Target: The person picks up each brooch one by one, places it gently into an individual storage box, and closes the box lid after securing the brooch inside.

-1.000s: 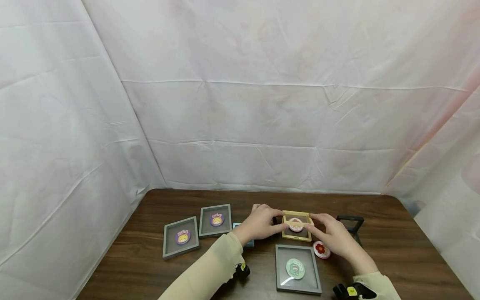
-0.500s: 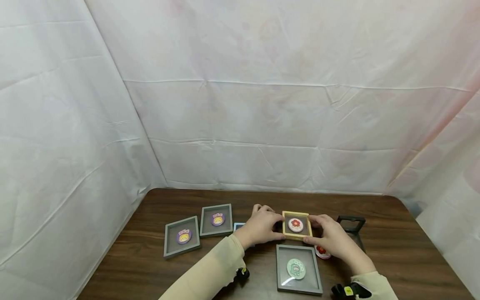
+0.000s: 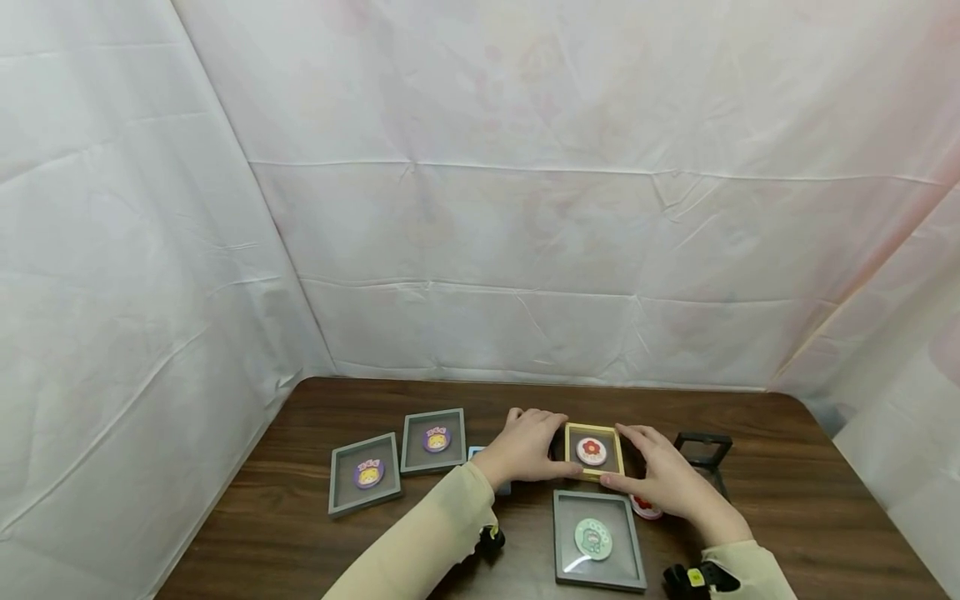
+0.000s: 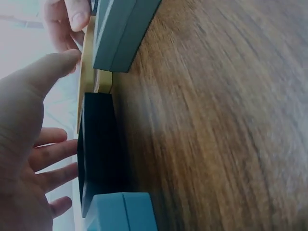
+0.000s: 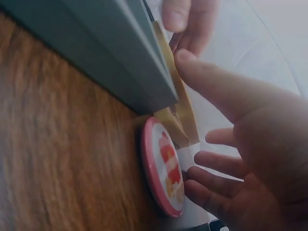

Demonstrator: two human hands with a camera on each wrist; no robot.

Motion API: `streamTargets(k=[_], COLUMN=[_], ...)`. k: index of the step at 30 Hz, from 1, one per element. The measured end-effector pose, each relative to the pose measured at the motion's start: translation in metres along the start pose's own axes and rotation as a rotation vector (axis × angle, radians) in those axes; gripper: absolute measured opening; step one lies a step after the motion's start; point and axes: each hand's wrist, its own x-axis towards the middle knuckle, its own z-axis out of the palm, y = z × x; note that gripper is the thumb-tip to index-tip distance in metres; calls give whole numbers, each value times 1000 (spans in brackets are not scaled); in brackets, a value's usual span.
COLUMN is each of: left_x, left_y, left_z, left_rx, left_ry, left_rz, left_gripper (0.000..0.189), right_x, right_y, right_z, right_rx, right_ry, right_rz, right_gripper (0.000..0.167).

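Observation:
A small yellow display frame (image 3: 592,427) lies on the table with a red-flower badge (image 3: 592,452) behind its clear window. My left hand (image 3: 525,450) and right hand (image 3: 667,475) flank it, thumbs touching its near edge and index fingers by the far corners. Both wrist views show thumb tips against the yellow lid (image 4: 86,57), other fingers straight and spread. A narrow gap shows between the lid and base. Beside my right hand, partly covered by it in the head view, lies another flower badge (image 5: 161,168).
Nearest me is a grey frame (image 3: 568,517) with a green badge. Two grey frames (image 3: 339,479) with purple badges lie left. A blue frame (image 4: 118,211) and a black frame (image 4: 98,144) sit under my left hand. A black frame (image 3: 702,438) stands open at right.
The yellow lid, raised and tilted a second ago, has come down over the flower badge. Both thumbs have moved down with it to the near edge. The other frames stay put.

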Motion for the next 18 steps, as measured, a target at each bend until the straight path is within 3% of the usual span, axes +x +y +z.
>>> streamTargets(k=[8,18], left_x=[2,0], left_y=[-1,-3], left_z=[5,8], left_rx=[-10,-50], left_ry=[-79,-85], left_rz=[2,-5], left_gripper=[89,86], right_x=[0,-2], right_y=[2,4], right_z=[3,-1], right_rx=[-37,-26], right_ry=[-13,-47], right_rz=[-12,-42], right_gripper=[103,90])
